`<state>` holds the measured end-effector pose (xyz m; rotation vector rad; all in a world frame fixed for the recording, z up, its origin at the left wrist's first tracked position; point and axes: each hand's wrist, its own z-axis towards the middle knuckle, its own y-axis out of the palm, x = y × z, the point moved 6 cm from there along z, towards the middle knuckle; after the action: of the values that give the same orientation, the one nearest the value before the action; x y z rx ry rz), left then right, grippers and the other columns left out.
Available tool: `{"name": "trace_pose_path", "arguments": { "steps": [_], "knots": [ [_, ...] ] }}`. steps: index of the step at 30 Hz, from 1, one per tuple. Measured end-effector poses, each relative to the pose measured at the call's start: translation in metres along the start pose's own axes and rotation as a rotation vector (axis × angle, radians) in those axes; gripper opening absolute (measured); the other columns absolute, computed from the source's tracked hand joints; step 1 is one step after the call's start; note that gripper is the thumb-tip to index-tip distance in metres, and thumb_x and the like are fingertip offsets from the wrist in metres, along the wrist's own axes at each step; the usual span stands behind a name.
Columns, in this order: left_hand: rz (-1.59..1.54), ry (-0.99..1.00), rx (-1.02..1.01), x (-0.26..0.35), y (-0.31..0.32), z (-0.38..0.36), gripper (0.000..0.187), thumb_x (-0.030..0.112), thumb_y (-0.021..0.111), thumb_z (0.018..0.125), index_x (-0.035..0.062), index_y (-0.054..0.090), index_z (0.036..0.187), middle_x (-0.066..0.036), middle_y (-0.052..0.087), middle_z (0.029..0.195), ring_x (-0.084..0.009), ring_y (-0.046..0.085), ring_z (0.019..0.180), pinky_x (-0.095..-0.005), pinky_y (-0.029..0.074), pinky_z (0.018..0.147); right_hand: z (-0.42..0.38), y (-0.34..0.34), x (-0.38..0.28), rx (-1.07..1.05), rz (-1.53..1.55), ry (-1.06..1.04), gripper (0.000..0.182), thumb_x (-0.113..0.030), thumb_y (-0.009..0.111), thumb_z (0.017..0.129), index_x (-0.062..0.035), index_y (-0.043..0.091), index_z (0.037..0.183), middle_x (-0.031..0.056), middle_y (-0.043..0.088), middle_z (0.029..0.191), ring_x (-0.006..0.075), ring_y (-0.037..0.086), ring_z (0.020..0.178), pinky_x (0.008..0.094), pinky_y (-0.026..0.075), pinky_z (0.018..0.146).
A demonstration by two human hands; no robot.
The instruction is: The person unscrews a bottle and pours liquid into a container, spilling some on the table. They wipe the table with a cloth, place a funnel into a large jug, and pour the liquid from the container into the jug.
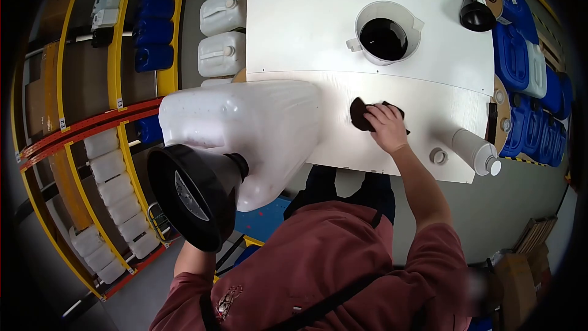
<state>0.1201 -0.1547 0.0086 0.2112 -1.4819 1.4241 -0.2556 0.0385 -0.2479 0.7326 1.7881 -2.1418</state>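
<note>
My right hand is closed on a dark cloth, pressed against the white table's front part. At the table's left edge stands a large translucent white canister. A wide black funnel with a strainer inside sits beside it, its narrow end against the canister. My left forearm reaches up behind the funnel, which hides my left hand and its fingers. Farther back, a white jug holds dark liquid. A white bottle and a white ring-like cap are right of my right hand.
A black long-necked funnel lies at the table's back right corner. White canisters line the left side, blue canisters the right. Racks with yellow uprights and red beams stand at left. Cardboard boxes are at lower right.
</note>
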Motion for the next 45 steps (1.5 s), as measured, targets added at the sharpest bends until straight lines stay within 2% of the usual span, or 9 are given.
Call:
{"name": "trace_pose_path", "arguments": {
  "steps": [5,15,20,26,28,36,38,41,45],
  "knots": [
    [0.286,-0.033,-0.081,0.060,0.004,0.044,0.067,0.006,0.079,0.086,0.0046,0.046,0.144,-0.012,0.059,0.125,-0.0246,0.059,0.114,-0.0337,0.051,0.096,-0.025,-0.027,0.057,0.134,-0.159,0.429,0.056,-0.006,0.075,0.072,-0.0107,0.062,0.126,0.0050,0.058,0.136,0.0290,0.050,0.131,0.0487,0.036,0.111],
    [0.526,0.007,-0.237,0.070,0.009,0.049,0.070,0.013,0.075,0.092,0.0092,0.038,0.152,-0.014,0.051,0.139,-0.0274,0.053,0.127,-0.0377,0.047,0.106,-0.014,-0.069,0.118,0.253,-0.461,0.806,0.049,-0.001,0.067,0.076,-0.0080,0.063,0.124,0.0094,0.056,0.141,0.0315,0.049,0.133,0.0495,0.034,0.114],
    [0.236,-0.241,-0.244,0.050,0.006,0.040,0.067,0.022,0.071,0.096,0.0117,0.038,0.153,-0.014,0.049,0.143,-0.0287,0.049,0.133,-0.0414,0.044,0.110,0.023,-0.044,0.022,0.498,0.252,0.542,0.049,-0.001,0.066,0.078,-0.0044,0.059,0.127,0.0164,0.057,0.131,0.0337,0.054,0.123,0.0464,0.046,0.103],
    [0.556,-0.037,-0.216,0.005,-0.021,0.022,0.064,0.022,0.067,0.098,0.0096,0.038,0.154,-0.015,0.044,0.151,-0.0301,0.044,0.139,-0.0450,0.036,0.116,0.129,0.007,-0.043,0.514,1.066,0.673,0.088,-0.007,0.068,0.083,-0.0008,0.019,0.156,0.0174,0.032,0.158,0.0327,0.051,0.129,0.0394,0.052,0.100],
    [0.038,0.018,-0.334,0.001,-0.024,0.018,0.067,0.029,0.067,0.097,0.0089,0.037,0.154,-0.014,0.041,0.155,-0.0320,0.042,0.141,-0.0468,0.031,0.118,0.151,-0.004,-0.046,0.588,1.098,0.752,0.091,-0.010,0.068,0.082,0.0004,0.016,0.157,0.0183,0.030,0.158,0.0329,0.051,0.129,0.0400,0.050,0.102],
    [-0.090,-0.059,-0.087,-0.001,-0.019,0.024,0.064,0.026,0.062,0.099,0.0056,0.036,0.154,-0.015,0.042,0.155,-0.0325,0.045,0.140,-0.0460,0.040,0.114,0.170,-0.024,-0.032,0.566,0.815,0.821,0.068,-0.023,0.065,0.081,-0.0005,0.044,0.141,0.0179,0.047,0.144,0.0366,0.052,0.123,0.0439,0.040,0.110],
    [0.287,0.371,-0.216,0.030,-0.011,0.029,0.055,0.017,0.057,0.100,0.0020,0.042,0.151,-0.015,0.050,0.149,-0.0320,0.051,0.135,-0.0442,0.041,0.113,0.161,-0.030,-0.034,0.585,0.772,0.816,0.059,-0.024,0.065,0.081,-0.0031,0.050,0.134,0.0161,0.052,0.138,0.0368,0.053,0.121,0.0444,0.040,0.108],
    [0.419,0.514,-0.200,0.048,-0.008,0.030,0.046,0.006,0.051,0.099,-0.0016,0.050,0.144,-0.017,0.056,0.143,-0.0317,0.055,0.131,-0.0420,0.042,0.112,0.139,-0.030,-0.035,0.623,0.685,0.795,0.044,-0.025,0.066,0.081,-0.0078,0.059,0.121,0.0123,0.061,0.127,0.0364,0.053,0.116,0.0448,0.042,0.103],
    [-0.015,0.300,-0.099,0.024,-0.010,0.031,0.044,0.000,0.048,0.096,-0.0024,0.055,0.140,-0.017,0.060,0.140,-0.0311,0.057,0.129,-0.0398,0.043,0.110,0.099,-0.043,-0.037,0.733,0.526,0.716,0.021,-0.023,0.070,0.085,-0.0104,0.065,0.100,0.0057,0.069,0.104,0.0321,0.057,0.108,0.0438,0.046,0.095]
  ]
}}
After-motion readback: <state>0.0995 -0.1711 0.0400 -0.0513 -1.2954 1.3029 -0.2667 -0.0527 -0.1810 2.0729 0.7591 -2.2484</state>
